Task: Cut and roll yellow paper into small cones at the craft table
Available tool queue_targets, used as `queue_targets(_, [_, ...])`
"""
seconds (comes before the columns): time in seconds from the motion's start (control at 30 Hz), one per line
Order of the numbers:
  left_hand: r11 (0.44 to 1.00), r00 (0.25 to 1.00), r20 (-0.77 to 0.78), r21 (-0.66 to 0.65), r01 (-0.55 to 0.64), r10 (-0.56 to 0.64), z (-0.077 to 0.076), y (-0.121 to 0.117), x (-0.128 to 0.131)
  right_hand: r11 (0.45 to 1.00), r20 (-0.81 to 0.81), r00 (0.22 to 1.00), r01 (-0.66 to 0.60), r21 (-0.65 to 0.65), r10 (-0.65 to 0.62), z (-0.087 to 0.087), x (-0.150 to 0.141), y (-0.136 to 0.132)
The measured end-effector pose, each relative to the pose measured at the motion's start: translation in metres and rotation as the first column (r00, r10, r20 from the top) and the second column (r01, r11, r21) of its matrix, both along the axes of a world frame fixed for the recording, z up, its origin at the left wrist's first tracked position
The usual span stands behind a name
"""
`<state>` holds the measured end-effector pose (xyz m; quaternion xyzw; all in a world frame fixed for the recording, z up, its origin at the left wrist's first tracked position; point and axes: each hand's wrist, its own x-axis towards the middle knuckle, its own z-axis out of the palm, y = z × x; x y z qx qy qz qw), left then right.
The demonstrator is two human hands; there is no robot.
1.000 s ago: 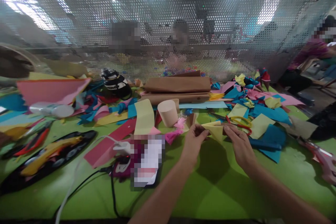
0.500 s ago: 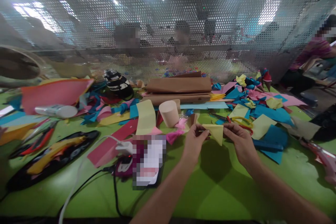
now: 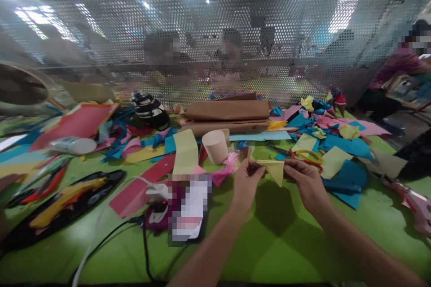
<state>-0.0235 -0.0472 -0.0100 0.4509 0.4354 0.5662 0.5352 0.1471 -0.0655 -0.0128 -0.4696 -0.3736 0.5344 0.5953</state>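
Note:
My left hand [image 3: 247,181] pinches one end of a small folded piece of yellow paper [image 3: 275,172] between thumb and fingers. At the other end, my right hand [image 3: 303,178] grips the paper the same way. The paper is stretched between the hands, with a straight upper edge and a triangular point hanging down. Both hands are raised over the green table [image 3: 279,255], where their shadow falls. Just beyond them lie yellow-handled scissors [image 3: 310,157]. To the left of my left hand are crumpled pink paper [image 3: 225,170] and an upright pale paper roll [image 3: 215,147].
A phone [image 3: 193,208] lies beside a purple power socket [image 3: 160,215] with cables. Further left are a black tray [image 3: 81,206] and a pink sheet [image 3: 81,121]. Brown paper [image 3: 227,111] lies before a perforated metal screen [image 3: 202,22]. A glue gun [image 3: 409,202] is at right.
My hands keep hold of the yellow paper with little movement. The pink sheet at left has tipped lower, and a blurred, skin-toned shape, perhaps another person's hand, shows at the left edge.

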Motion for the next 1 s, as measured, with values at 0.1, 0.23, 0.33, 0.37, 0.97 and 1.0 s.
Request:
queue_targets(0.1, [0.999, 0.999, -0.045, 0.044, -0.015, 0.017, -0.0024, 0.0007, -0.0011, 1.0, 0.018, 1.0, 0.008, 0.005, -0.008, 0.0001, -0.0007, 0.0])
queue_targets(0.23, [0.998, 0.996, -0.088, 0.052, -0.017, 0.022, -0.0033, 0.0008, -0.0016, 0.999, 0.049, 0.998, 0.039, 0.023, -0.04, 0.0026, -0.0018, -0.0011])
queue_targets(0.33, [0.998, 0.991, -0.126, 0.052, -0.026, 0.032, -0.0022, 0.0004, -0.0013, 0.996, 0.092, 0.993, 0.067, 0.054, -0.072, 0.0051, -0.0023, -0.0018])
queue_targets(0.37, [0.998, 0.99, -0.133, 0.052, -0.031, 0.038, -0.0018, 0.0002, -0.0012, 0.995, 0.109, 0.991, 0.073, 0.061, -0.079, 0.0057, -0.0025, -0.0018])
queue_targets(0.97, [1.0, 0.99, -0.141, -0.009, -0.017, 0.016, 0.0004, -0.0006, -0.0025, 0.993, 0.179, 0.979, 0.09, 0.072, -0.102, 0.001, -0.0031, -0.0011])
queue_targets(1.0, [1.0, 0.99, -0.141, -0.005, -0.018, 0.017, -0.0001, -0.0004, -0.0027, 0.993, 0.176, 0.979, 0.088, 0.076, -0.1, 0.0011, -0.0033, -0.0012])
